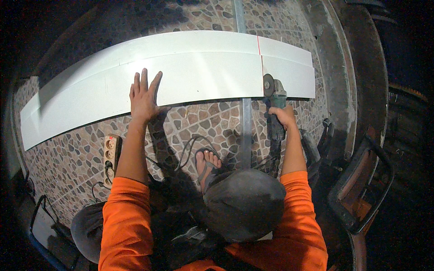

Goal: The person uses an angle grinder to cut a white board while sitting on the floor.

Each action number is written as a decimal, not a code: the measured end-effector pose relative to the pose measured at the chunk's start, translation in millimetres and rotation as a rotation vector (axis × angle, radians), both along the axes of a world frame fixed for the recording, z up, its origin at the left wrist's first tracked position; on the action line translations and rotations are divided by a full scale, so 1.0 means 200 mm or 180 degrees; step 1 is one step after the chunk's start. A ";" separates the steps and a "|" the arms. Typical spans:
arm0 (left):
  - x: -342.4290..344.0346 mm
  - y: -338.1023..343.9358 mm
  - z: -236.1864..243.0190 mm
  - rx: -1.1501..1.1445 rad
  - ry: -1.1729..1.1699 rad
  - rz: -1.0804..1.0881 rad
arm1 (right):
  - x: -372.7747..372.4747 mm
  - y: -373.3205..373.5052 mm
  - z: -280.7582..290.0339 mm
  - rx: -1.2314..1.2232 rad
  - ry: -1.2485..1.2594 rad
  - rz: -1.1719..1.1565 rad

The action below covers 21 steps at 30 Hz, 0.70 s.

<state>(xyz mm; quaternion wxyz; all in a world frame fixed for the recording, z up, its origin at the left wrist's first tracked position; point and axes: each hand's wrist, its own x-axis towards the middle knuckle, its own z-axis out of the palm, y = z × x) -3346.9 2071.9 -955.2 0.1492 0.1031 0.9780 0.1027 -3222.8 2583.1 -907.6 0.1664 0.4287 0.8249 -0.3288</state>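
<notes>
A long white board lies crosswise in front of me, with a lengthwise step or seam along it. My left hand rests on its near edge, left of the middle, fingers spread flat. My right hand grips an angle grinder by its body. The grinder's round disc is over the board's near part, close beside a red line that crosses the board towards its right end. Whether the disc touches the board I cannot tell.
A metal bar runs under the board, away from me. On the stone-patterned floor at left lies a power strip with a plug in it and a black cable. A dark-framed chair stands at right. My sandalled foot is below the board.
</notes>
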 end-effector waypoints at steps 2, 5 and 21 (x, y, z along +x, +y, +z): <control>0.00 -0.01 0.00 0.0017 0.0033 -0.0005 | 0.00 0.00 -0.01 -0.0100 0.0056 -0.0018; 0.00 0.00 0.00 -0.0040 0.0008 -0.0002 | 0.00 0.02 -0.03 0.0006 0.0023 0.0038; 0.00 -0.01 -0.02 0.0055 0.0056 -0.0015 | 0.00 0.09 -0.12 -0.0051 0.0173 0.0126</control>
